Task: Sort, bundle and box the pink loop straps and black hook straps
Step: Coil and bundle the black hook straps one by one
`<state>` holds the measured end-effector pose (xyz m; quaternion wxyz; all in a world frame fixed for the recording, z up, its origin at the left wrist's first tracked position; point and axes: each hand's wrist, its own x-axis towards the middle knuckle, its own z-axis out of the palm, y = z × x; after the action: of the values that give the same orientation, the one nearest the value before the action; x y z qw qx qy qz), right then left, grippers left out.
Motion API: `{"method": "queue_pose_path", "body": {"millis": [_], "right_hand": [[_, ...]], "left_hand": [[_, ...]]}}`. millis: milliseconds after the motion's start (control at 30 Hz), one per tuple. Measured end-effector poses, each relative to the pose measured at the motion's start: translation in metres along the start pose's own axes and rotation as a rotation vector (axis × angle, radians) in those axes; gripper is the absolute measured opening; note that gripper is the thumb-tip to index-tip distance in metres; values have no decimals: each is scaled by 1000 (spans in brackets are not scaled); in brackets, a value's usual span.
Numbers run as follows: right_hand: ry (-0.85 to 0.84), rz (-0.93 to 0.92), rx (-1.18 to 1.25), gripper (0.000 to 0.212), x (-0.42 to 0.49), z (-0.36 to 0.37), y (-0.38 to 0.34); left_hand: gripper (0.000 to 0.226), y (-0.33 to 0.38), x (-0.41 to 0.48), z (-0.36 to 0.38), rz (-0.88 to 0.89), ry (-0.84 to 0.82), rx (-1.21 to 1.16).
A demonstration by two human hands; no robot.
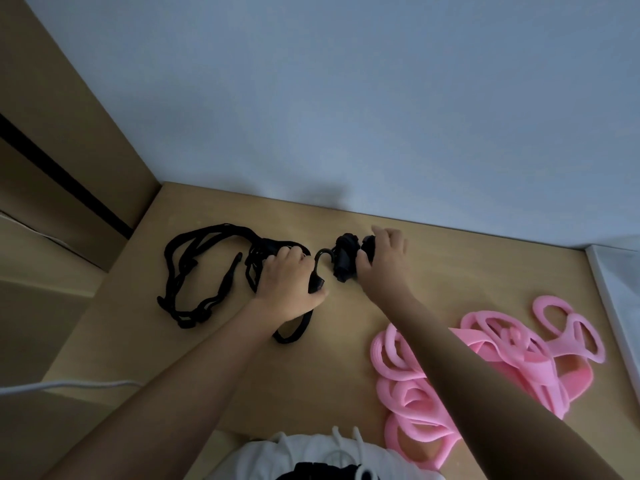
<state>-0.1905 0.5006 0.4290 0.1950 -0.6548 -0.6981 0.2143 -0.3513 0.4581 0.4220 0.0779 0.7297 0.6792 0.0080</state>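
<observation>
A tangle of black hook straps [194,275] lies on the wooden table [339,358] at the left. My left hand [289,285] grips one black strap, its end curving out past my thumb and a loop trailing under my wrist. To its right, my right hand [382,258] holds a rolled bundle of black straps [344,259] by its right side. A heap of pink loop straps [485,358] lies at the right, partly under my right forearm.
A blue-grey wall runs along the table's back edge. Cardboard boxes [52,168] stand at the left beside the table. A white box edge [616,306] shows at the far right. A white cable [69,386] crosses the lower left.
</observation>
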Motion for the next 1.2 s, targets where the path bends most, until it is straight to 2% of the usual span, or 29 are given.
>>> {"method": "queue_pose_path", "body": {"millis": [133,267,367,467,567,667,800,867,933,1000,1067,1100,1167,1200], "right_hand": [[-94,-210,6,25,-17,12,-11],[-238,-227,-9,29,-29,25,-17],[-290,-81,65,31,-33,29,-23],[-335,141,319,41,-32,29,-36],[-320,219,636,25,-28,23,-52],[-256,219,852,17,-21,5,-68],[-169,78,910,14,-11,-28,-97],[-116,-39,901,10,-3,-53,-117],[-104,-149,924,8,6,-82,-138],[-129,-237,951,8,12,-107,-157],[-157,-338,929,10,15,-128,-175],[-155,-388,902,11,16,-137,-183],[-125,-449,901,11,17,-155,-197],[-101,-457,929,11,17,-163,-204]], "left_hand": [[51,9,-8,8,-106,-187,84],[28,7,-15,13,-199,-187,23],[23,2,-20,7,-253,-94,-227],[19,3,-24,-4,-260,31,-549],[14,6,-25,-22,-267,145,-854],[12,5,-25,-41,-309,203,-1111],[16,-3,-21,-79,-409,262,-1417],[12,-8,-18,-100,-480,369,-1400],[11,-15,-16,-120,-427,529,-1148],[28,-20,-12,-143,-288,584,-988],[47,-21,-5,-172,-124,504,-1027],[47,-20,-2,-189,-51,432,-1068],[30,-15,3,-218,76,295,-1153],[19,-12,5,-228,102,277,-1157]]}}
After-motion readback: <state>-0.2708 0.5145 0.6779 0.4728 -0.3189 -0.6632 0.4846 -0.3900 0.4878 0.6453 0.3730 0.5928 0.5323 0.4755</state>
